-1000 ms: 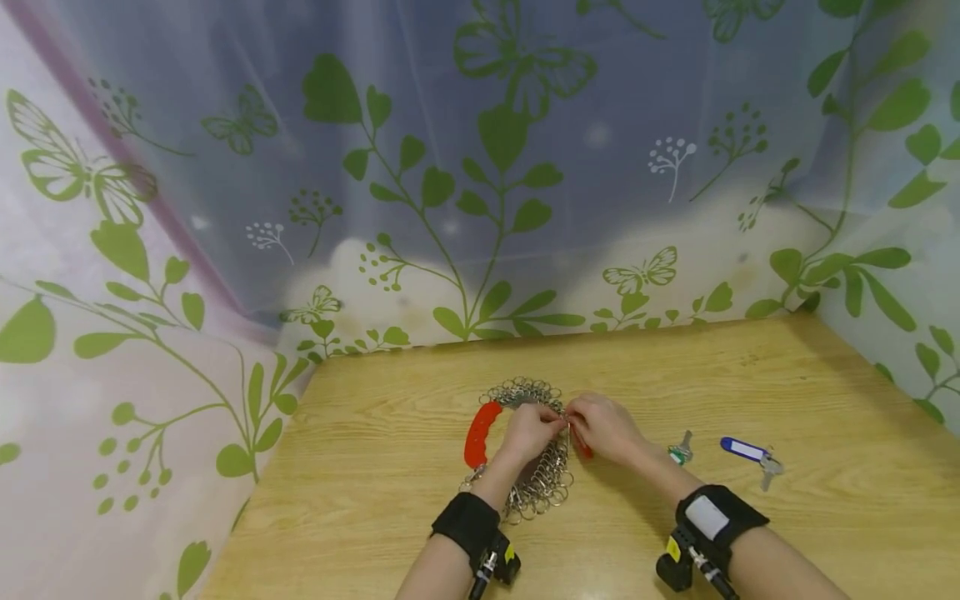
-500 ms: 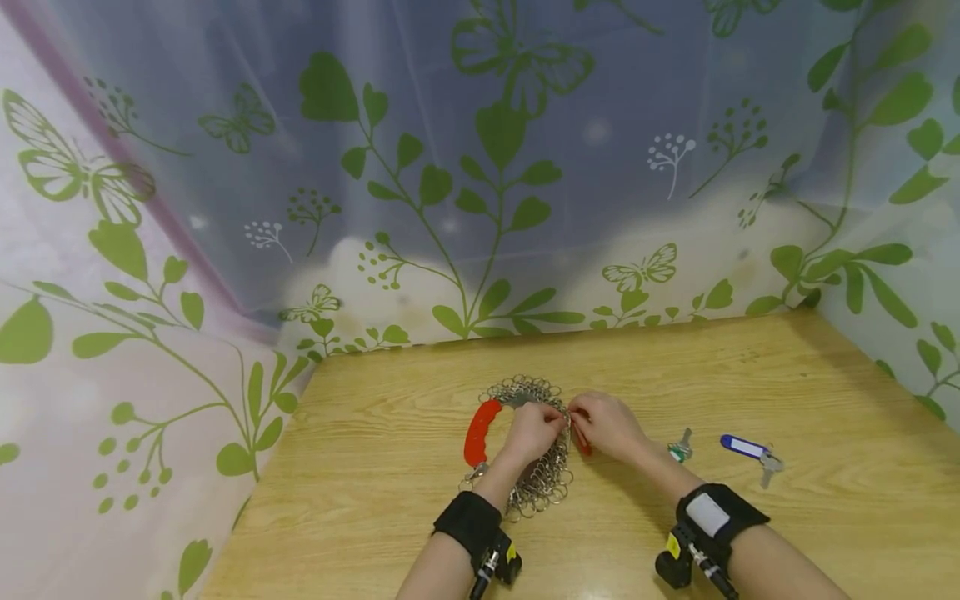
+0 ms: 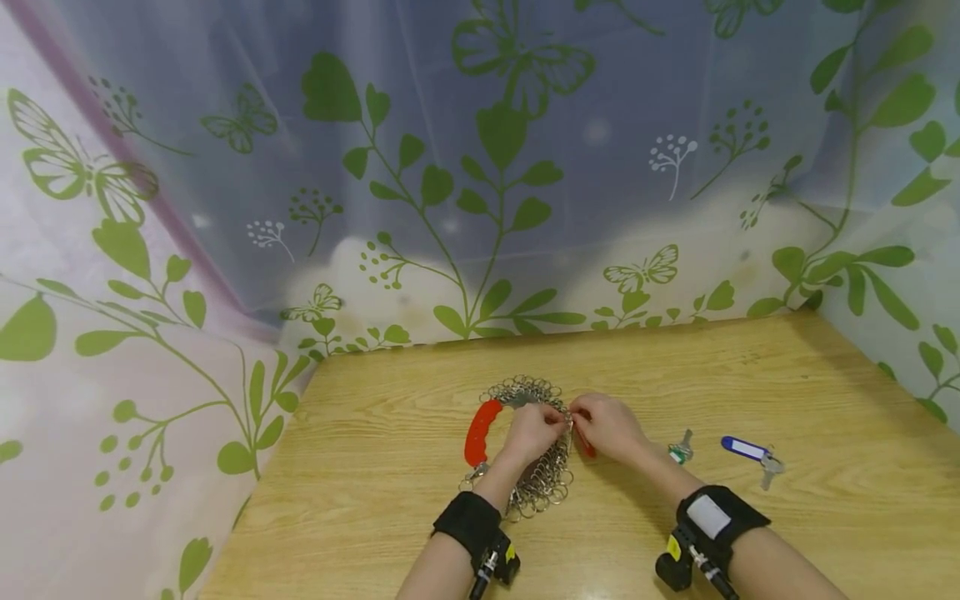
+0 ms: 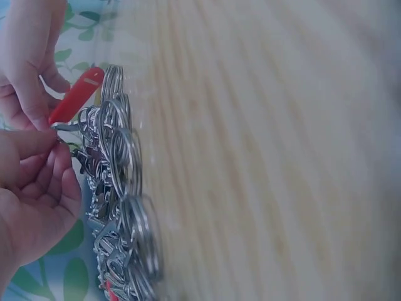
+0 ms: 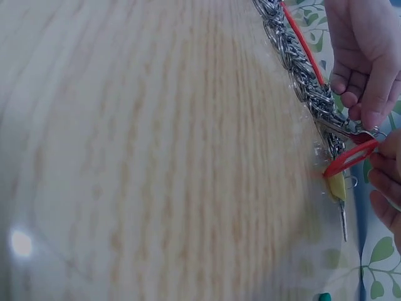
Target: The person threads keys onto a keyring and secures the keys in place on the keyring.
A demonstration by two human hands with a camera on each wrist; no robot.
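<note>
My left hand [image 3: 534, 429] pinches a small metal split ring [image 5: 378, 132] between thumb and fingertips. Right against it, my right hand [image 3: 606, 427] pinches the end of a red key tag [image 3: 583, 439], which slants down from the fingertips. The fingertips of both hands meet at the ring and partly hide it. Below and beside them lies a round bunch of metal key rings [image 3: 551, 492] with a red handle [image 3: 481, 433] on its left side. In the right wrist view a yellow tag [image 5: 337, 187] shows close to the red one.
Right of my hands on the wooden table [image 3: 375, 433] lie a green-tagged key [image 3: 681, 450] and a blue key tag [image 3: 744, 449] with a key. A patterned curtain [image 3: 420, 208] closes off the back and both sides. Each wrist wears a black camera strap [image 3: 468, 525].
Both hands stay almost in place, fingertips together at the ring. The red key tag has shifted very slightly to the right. The loose keys on the table have not moved.
</note>
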